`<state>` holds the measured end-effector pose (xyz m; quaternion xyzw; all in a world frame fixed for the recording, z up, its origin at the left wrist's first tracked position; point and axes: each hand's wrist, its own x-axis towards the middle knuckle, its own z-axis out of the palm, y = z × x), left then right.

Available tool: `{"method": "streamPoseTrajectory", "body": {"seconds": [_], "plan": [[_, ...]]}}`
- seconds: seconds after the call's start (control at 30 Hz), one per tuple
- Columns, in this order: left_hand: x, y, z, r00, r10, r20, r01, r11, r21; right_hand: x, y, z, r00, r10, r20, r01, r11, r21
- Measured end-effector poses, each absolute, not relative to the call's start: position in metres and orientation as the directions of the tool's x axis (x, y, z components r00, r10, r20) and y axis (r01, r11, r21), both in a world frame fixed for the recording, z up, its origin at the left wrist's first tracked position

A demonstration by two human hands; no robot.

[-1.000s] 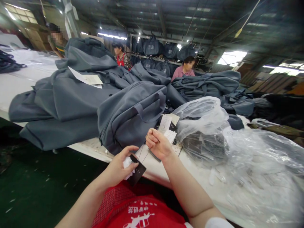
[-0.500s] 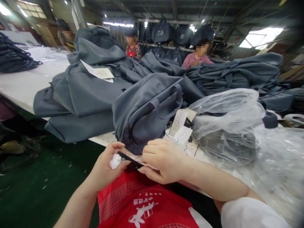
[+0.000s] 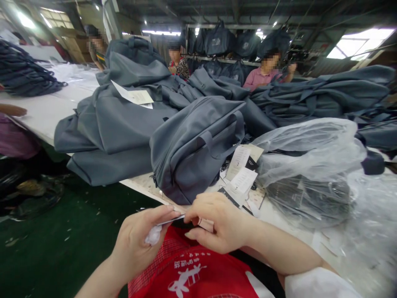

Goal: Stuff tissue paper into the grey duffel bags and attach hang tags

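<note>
My left hand (image 3: 139, 234) pinches a thin card (image 3: 173, 219), seen almost edge-on, above the red apron. A crumpled white wad (image 3: 153, 235) is tucked in the same palm. Curled fingers of my right hand (image 3: 218, 221) meet the card's right end; whatever lies inside them is hidden. Just beyond both hands, a blue-grey bag (image 3: 192, 145) with strap handles rests on its side at the table edge. Paper tags (image 3: 243, 180), white, beige and black, lie beside it, close past my right hand.
More blue-grey bags (image 3: 124, 124) are heaped on the white table (image 3: 37, 109), with a loose paper (image 3: 136, 96) on top. Clear plastic bags (image 3: 310, 165) cover the right side. Co-workers (image 3: 263, 74) stand behind the heap. A person's arm (image 3: 12, 109) reaches in at far left.
The card has turned from showing its black face to nearly edge-on. My left hand has rolled over and dropped slightly; my right hand is a little lower. A co-worker at the back has raised a hand.
</note>
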<state>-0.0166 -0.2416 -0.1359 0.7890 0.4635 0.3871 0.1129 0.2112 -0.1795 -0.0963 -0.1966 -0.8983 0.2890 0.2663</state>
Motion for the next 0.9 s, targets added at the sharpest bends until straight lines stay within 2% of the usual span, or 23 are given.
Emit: {"method": "streamPoseTrajectory", "body": {"seconds": [0.07,0.13,0.23,0.33,0.4,0.47,0.53,0.6,0.63,0.7,0.77,0.83,0.9], "plan": [[-0.009,-0.238,-0.137,0.306,0.821,0.482,0.63,-0.554,0.544,0.212,-0.179,-0.101,-0.721,0.642,0.26,0.299,0.627,-0.719],[-0.003,-0.238,-0.138,0.323,0.828,0.459,0.608,-0.553,0.569,0.212,-0.177,-0.109,-0.709,0.691,0.143,0.315,0.491,-0.813],[0.004,-0.239,-0.139,0.325,0.84,0.434,0.552,-0.541,0.634,0.214,-0.172,-0.119,-0.765,0.64,0.068,0.186,0.322,-0.928],[0.008,-0.241,-0.139,0.387,0.843,0.375,0.489,-0.532,0.691,0.219,-0.167,-0.123,-0.844,0.536,0.017,0.116,0.214,-0.97],[0.011,-0.241,-0.138,0.449,0.834,0.32,0.453,-0.521,0.723,0.225,-0.166,-0.121,-0.897,0.44,0.03,0.103,0.275,-0.956],[0.013,-0.239,-0.137,0.465,0.843,0.269,0.435,-0.482,0.76,0.232,-0.168,-0.117,-0.917,0.384,0.103,0.078,0.426,-0.901],[0.014,-0.236,-0.136,0.399,0.887,0.232,0.427,-0.403,0.809,0.239,-0.171,-0.114,-0.903,0.389,0.183,0.073,0.559,-0.826],[0.015,-0.231,-0.137,0.3,0.937,0.181,0.41,-0.298,0.862,0.245,-0.174,-0.112,-0.858,0.458,0.233,0.093,0.584,-0.807],[0.015,-0.227,-0.138,0.259,0.954,0.15,0.402,-0.248,0.882,0.247,-0.174,-0.113,-0.814,0.529,0.237,0.11,0.543,-0.833],[0.015,-0.221,-0.139,0.207,0.974,0.096,0.406,-0.175,0.897,0.249,-0.172,-0.115,-0.693,0.693,0.199,0.078,0.346,-0.935],[0.017,-0.215,-0.14,0.198,0.977,0.08,0.432,-0.16,0.887,0.25,-0.167,-0.118,-0.583,0.803,0.123,-0.09,0.087,-0.992],[0.022,-0.21,-0.138,0.283,0.954,0.101,0.425,-0.219,0.878,0.249,-0.159,-0.119,-0.54,0.839,0.062,-0.285,-0.112,-0.952],[0.03,-0.208,-0.136,0.399,0.908,0.127,0.384,-0.291,0.876,0.247,-0.152,-0.117,-0.536,0.844,0.022,-0.392,-0.225,-0.892]]}}
